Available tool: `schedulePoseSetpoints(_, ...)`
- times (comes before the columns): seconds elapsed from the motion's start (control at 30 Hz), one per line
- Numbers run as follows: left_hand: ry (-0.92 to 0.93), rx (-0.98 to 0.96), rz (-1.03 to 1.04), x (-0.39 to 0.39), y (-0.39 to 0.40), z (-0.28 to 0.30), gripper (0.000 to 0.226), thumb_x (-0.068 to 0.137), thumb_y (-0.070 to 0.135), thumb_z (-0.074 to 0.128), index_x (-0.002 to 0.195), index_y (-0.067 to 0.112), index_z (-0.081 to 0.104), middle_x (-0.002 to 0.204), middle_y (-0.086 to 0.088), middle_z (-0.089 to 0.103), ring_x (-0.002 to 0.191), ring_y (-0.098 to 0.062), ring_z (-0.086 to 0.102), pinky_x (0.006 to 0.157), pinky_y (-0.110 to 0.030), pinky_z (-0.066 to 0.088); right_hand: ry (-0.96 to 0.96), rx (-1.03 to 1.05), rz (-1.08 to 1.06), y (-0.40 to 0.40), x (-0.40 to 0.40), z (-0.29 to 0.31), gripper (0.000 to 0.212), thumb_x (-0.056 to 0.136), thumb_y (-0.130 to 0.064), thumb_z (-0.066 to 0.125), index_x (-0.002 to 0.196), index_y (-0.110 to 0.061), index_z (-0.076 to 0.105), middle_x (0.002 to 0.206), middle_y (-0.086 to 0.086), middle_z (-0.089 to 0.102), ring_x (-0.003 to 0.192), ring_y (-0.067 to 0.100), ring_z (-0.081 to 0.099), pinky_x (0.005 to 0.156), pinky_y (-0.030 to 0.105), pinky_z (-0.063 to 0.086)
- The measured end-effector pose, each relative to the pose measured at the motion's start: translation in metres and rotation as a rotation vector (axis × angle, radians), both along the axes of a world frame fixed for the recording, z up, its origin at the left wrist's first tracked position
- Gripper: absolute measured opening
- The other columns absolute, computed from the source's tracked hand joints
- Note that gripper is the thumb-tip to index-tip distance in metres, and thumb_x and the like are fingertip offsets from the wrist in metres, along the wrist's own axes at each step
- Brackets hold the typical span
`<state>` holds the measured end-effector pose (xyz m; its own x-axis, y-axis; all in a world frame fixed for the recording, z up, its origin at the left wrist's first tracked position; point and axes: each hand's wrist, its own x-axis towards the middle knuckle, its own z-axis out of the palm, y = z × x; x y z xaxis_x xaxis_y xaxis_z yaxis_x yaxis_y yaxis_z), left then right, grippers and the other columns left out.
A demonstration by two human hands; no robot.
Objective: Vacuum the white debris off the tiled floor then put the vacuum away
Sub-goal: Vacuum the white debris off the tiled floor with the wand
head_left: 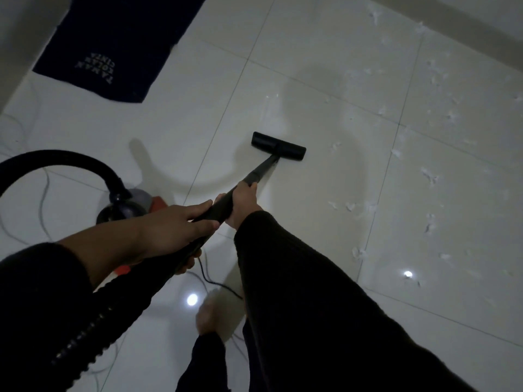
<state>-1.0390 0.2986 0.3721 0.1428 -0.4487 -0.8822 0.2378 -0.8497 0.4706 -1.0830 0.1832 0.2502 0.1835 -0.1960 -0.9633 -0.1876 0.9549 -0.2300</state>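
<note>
Both hands grip the black vacuum wand (259,171). My left hand (175,227) wraps the rear part near the hose. My right hand (243,202) holds it further down. The flat black floor nozzle (278,145) rests on the pale tiled floor (325,66) at the centre. White debris (427,176) lies scattered in small tufts over the tiles to the right of the nozzle. The vacuum body (130,205), dark with an orange part, sits on the floor at the left, with its black hose (70,157) arching over it.
A dark blue mat (113,43) with white lettering lies at the upper left. A thin power cord (42,199) loops over the floor at the left and near my bare foot (210,312). A wall base (467,15) runs along the upper right.
</note>
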Motion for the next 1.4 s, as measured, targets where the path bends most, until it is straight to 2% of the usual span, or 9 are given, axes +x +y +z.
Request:
schedulePoseSetpoints(0.2,0.033,-0.007,-0.025,-0.015,0.044,0.009,0.051,0.095,0.029,0.050,0.143,0.038,0.033,0.068,-0.014,0.054,0.047,-0.017,0.055,0.044,-0.025,0.046,0.007,0.006,-0.026,0.047,-0.016,0.005,0.056,0.099,-0.025,0.038,0.144,-0.051,0.016,0.100,0.010,0.049,0.077,0.020,0.053,0.060,0.030,0.048)
schedulePoseSetpoints(0.4,0.034,-0.023,-0.065,-0.025,0.094,0.010,0.048,0.096,0.028,0.049,0.141,0.034,0.035,0.071,-0.017,0.054,0.044,-0.016,0.055,0.042,-0.025,0.046,0.018,-0.038,-0.075,0.097,-0.029,0.012,0.056,0.099,-0.025,0.035,0.144,-0.051,0.014,0.094,0.008,0.050,0.067,0.018,0.051,0.056,0.029,0.047)
schedulePoseSetpoints(0.57,0.019,-0.037,-0.122,-0.039,0.138,0.008,0.057,0.096,0.028,0.048,0.146,0.041,0.024,0.070,-0.016,0.055,0.044,-0.016,0.056,0.042,-0.025,0.046,0.021,-0.063,-0.123,0.143,-0.047,0.011,0.057,0.099,-0.024,0.036,0.145,-0.051,0.014,0.092,0.008,0.049,0.067,0.018,0.050,0.056,0.029,0.047)
schedulePoseSetpoints(0.7,0.012,-0.034,-0.175,-0.054,0.172,0.007,0.057,0.096,0.027,0.048,0.146,0.040,0.023,0.069,-0.014,0.054,0.043,-0.014,0.055,0.042,-0.024,0.047,0.029,-0.072,-0.152,0.182,-0.066,0.007,0.057,0.100,-0.026,0.037,0.146,-0.049,0.013,0.094,0.009,0.049,0.071,0.018,0.052,0.058,0.030,0.047)
schedulePoseSetpoints(0.83,0.013,-0.021,-0.229,-0.069,0.204,0.010,0.054,0.097,0.027,0.048,0.145,0.041,0.027,0.069,-0.014,0.053,0.044,-0.014,0.054,0.042,-0.023,0.047,0.022,-0.066,-0.151,0.219,-0.087,0.005,0.058,0.101,-0.029,0.036,0.146,-0.050,0.007,0.099,0.010,0.053,0.071,0.019,0.055,0.063,0.032,0.052)
schedulePoseSetpoints(0.97,0.025,0.000,-0.304,-0.080,0.224,0.014,0.054,0.096,0.029,0.049,0.144,0.041,0.028,0.070,-0.014,0.054,0.046,-0.015,0.055,0.045,-0.026,0.049,0.023,-0.037,-0.195,0.244,-0.107,0.009,0.056,0.101,-0.028,0.036,0.146,-0.049,0.010,0.095,0.006,0.051,0.081,0.020,0.056,0.075,0.035,0.054)
schedulePoseSetpoints(1.1,0.028,0.017,-0.346,-0.092,0.232,0.015,0.058,0.096,0.030,0.049,0.146,0.042,0.022,0.070,-0.014,0.056,0.045,-0.014,0.056,0.045,-0.025,0.049,0.016,-0.021,-0.264,0.255,-0.126,0.009,0.058,0.100,-0.026,0.038,0.145,-0.051,0.011,0.098,0.010,0.053,0.070,0.017,0.054,0.056,0.030,0.050)
schedulePoseSetpoints(1.27,0.046,0.012,-0.392,-0.115,0.232,0.012,0.061,0.095,0.031,0.050,0.148,0.040,0.019,0.070,-0.013,0.057,0.044,-0.012,0.057,0.045,-0.024,0.049,0.070,-0.029,-0.317,0.259,-0.153,0.004,0.057,0.099,-0.028,0.038,0.144,-0.054,0.012,0.114,0.010,0.054,0.069,0.017,0.054,0.055,0.029,0.049)
schedulePoseSetpoints(1.4,0.077,0.013,-0.406,-0.137,0.225,0.010,0.059,0.096,0.031,0.049,0.146,0.041,0.020,0.073,-0.014,0.057,0.049,-0.015,0.057,0.047,-0.026,0.050,0.084,-0.025,-0.336,0.252,-0.177,-0.001,0.057,0.100,-0.027,0.037,0.143,-0.054,0.013,0.100,0.010,0.052,0.064,0.017,0.050,0.054,0.029,0.048)
